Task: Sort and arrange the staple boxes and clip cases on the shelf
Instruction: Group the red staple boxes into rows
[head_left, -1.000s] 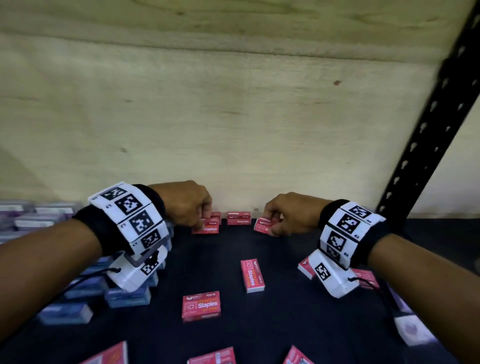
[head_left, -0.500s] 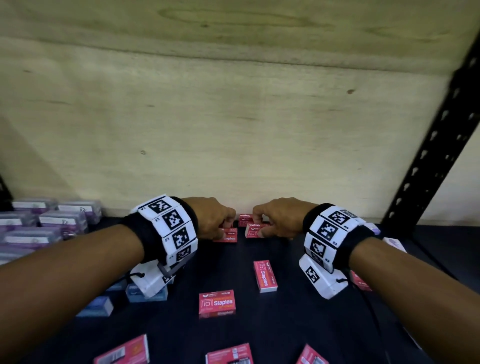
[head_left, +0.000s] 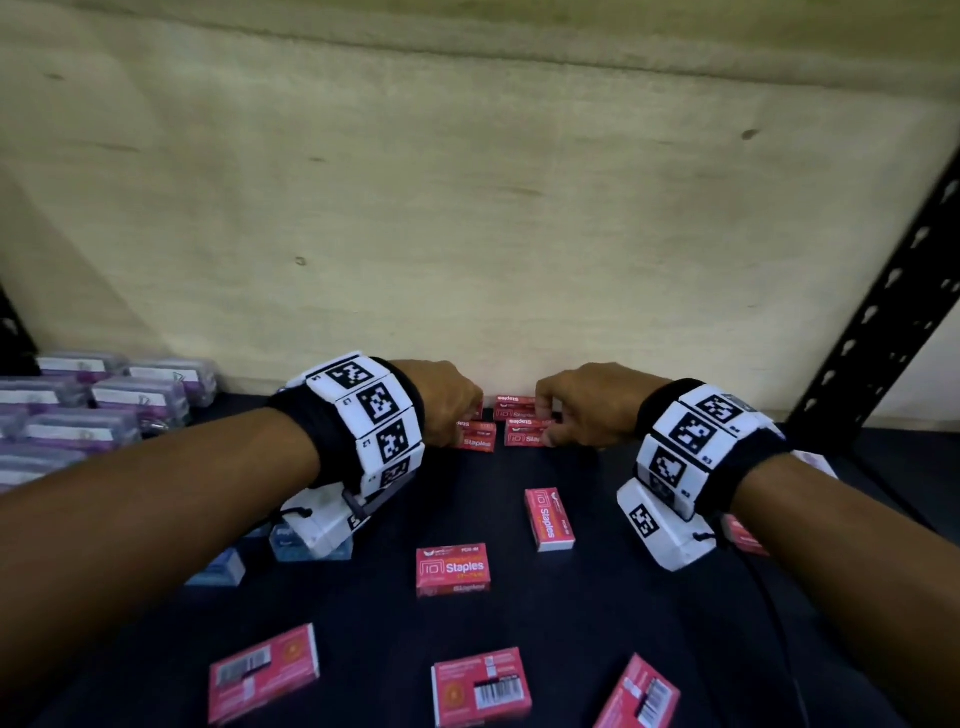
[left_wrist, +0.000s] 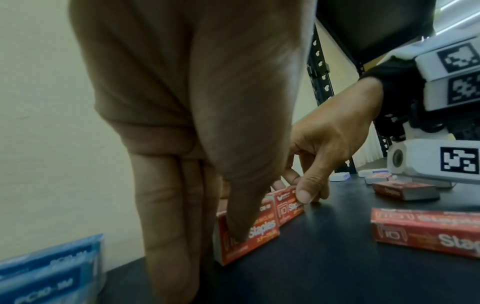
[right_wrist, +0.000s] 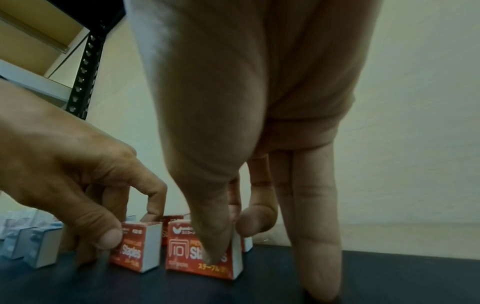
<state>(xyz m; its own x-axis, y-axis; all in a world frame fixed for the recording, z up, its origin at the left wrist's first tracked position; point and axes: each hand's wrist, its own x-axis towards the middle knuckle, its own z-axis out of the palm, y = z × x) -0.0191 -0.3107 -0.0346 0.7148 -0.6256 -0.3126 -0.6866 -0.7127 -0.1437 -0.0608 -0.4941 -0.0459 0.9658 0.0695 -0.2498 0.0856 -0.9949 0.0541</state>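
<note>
Fingers (right_wrist: 215, 244) of my right hand (head_left: 587, 405) are pinching a small red cardboard staple box (head_left: 525, 433), my left hand (head_left: 447, 402) is pinching its twin (head_left: 475, 435) just beside, both lying long-axis across, hard by the beige back wall (head_left: 467, 234) of the dark shelf (head_left: 597, 623).

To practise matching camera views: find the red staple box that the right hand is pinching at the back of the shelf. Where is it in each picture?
Head: the red staple box lies centre, just left of the right hand, near the back wall.
Left wrist: box at centre, under the right hand's thumb.
Right wrist: box at lower centre, behind the thumb.
Shared landmark: the neighbouring box held by the left hand.
</note>
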